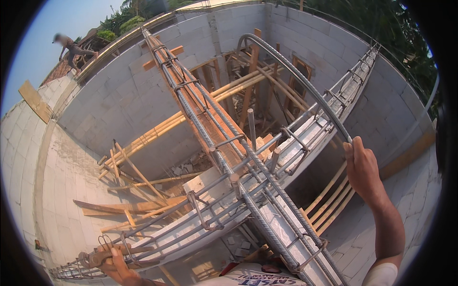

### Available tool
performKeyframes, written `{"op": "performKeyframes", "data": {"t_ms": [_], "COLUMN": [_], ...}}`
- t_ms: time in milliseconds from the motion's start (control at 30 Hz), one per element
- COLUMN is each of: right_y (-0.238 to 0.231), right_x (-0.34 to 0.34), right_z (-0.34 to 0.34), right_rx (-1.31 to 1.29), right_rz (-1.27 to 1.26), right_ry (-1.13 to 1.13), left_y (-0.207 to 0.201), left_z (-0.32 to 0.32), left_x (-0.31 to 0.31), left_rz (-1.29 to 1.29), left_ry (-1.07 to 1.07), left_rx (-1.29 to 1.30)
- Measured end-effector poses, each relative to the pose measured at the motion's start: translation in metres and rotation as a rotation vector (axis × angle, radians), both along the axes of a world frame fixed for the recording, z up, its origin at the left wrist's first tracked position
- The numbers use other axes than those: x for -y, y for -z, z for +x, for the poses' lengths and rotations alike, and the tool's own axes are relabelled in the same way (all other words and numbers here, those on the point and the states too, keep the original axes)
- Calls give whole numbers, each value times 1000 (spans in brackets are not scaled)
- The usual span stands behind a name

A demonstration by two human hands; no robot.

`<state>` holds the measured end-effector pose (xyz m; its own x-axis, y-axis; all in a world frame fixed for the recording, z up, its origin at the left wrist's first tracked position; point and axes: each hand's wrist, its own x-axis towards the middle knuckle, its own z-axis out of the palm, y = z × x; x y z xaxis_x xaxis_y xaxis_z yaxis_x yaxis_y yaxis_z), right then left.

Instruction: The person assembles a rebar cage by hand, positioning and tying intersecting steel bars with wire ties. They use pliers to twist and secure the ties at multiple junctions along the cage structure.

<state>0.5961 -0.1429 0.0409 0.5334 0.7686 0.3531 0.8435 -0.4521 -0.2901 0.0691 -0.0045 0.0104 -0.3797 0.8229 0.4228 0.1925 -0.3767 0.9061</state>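
The lower edge cuts off my view just past the left hand (120, 271), and crops the shirt (260, 277) and right sleeve (381, 275). I can't see the left palm behind the tool (98, 258). The right hand (362, 167) hides the near end of the bar (311, 89) from me. The far person (78, 50) is too small and blurred to make out.

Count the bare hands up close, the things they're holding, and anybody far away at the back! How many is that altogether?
Bare hands, left hand and right hand: 2
Rusty tool in the left hand: 1
Bent steel bar in the right hand: 1
Far-off person: 1
Total: 5
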Motion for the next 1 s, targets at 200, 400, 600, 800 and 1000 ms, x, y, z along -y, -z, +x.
{"op": "performKeyframes", "data": {"t_ms": [200, 400, 600, 800, 1000], "right_y": [-2, -5, 2, 2, 12], "right_x": [-6, 2, -6, 0, -11], "right_z": [-2, -7, 2, 35, 100], "right_rx": [-57, -116, -28, 73, 321], "right_rz": [-41, -29, -39, -90, 150], "right_ry": [50, 78, 30, -37, -276], "left_y": [-9, -10, -16, -42, -39], "left_z": [31, 22, 22, 23, 19], "left_x": [6, 10, 10, 3, -1], "left_rz": [61, -8, 43, 174, 167], "left_ry": [-135, 21, 15, 86, 36], "left_rx": [21, -126, -304, -664, -748]}}
